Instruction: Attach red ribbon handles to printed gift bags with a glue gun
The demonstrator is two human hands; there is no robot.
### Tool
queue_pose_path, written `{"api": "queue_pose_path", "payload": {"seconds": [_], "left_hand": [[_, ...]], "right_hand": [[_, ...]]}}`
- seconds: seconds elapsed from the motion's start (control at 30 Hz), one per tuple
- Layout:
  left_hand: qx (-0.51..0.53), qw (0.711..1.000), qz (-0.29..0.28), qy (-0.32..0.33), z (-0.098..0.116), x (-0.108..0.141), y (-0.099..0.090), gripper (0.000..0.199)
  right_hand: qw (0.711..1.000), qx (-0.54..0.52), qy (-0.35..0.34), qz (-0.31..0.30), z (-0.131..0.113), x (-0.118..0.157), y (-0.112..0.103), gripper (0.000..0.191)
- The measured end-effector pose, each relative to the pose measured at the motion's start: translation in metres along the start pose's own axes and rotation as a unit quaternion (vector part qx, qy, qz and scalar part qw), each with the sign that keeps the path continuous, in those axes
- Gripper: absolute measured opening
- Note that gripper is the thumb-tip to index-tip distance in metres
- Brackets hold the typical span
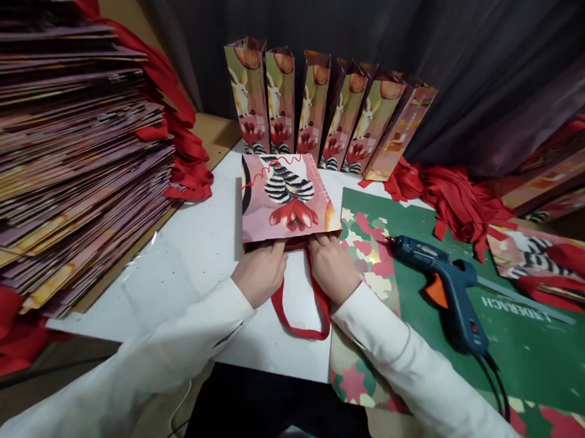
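Observation:
A pink printed paper gift bag (291,196) with zebra stripes and a red flower lies on the white table, its mouth toward me. A red ribbon handle (305,335) loops out of the mouth onto the table. My left hand (261,272) grips the left part of the bag's near edge, its fingertips hidden inside the opening. At the right part of that edge, my right hand (333,267) holds the bag beside the ribbon, with its fingertips also partly hidden.
Several finished-looking bags (282,103) stand in a row behind. A tall stack of flat bags (68,161) rises at left. To the right, a blue glue gun (444,282) lies on a green printed sheet (527,356), near heaped red ribbons (456,197).

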State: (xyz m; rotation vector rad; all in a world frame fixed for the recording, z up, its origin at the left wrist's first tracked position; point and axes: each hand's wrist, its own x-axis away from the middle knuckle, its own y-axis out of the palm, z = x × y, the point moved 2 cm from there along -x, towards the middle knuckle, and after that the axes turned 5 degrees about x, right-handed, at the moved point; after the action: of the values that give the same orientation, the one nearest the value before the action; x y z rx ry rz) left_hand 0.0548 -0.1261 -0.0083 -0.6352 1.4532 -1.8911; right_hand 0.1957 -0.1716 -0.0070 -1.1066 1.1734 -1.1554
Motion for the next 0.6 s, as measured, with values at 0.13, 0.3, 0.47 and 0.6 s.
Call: {"api": "queue_pose_path", "payload": {"seconds": [0.13,0.3,0.47,0.6], "left_hand": [[0.001,1.000,-0.004,0.003,-0.001,0.001,-0.002,0.035],[-0.016,1.000,-0.002,0.016,-0.004,0.005,-0.004,0.037],[-0.031,0.999,0.002,0.013,-0.012,0.014,-0.003,0.037],[-0.046,0.998,0.025,0.026,-0.011,0.016,-0.001,0.037]], "right_hand": [[1.000,0.012,0.007,-0.022,0.008,0.002,-0.001,0.035],[0.999,0.026,0.008,-0.032,0.014,0.006,-0.004,0.034],[0.998,0.036,0.019,-0.053,0.015,0.010,-0.006,0.032],[0.997,0.048,0.022,-0.054,0.014,0.013,-0.006,0.033]]}}
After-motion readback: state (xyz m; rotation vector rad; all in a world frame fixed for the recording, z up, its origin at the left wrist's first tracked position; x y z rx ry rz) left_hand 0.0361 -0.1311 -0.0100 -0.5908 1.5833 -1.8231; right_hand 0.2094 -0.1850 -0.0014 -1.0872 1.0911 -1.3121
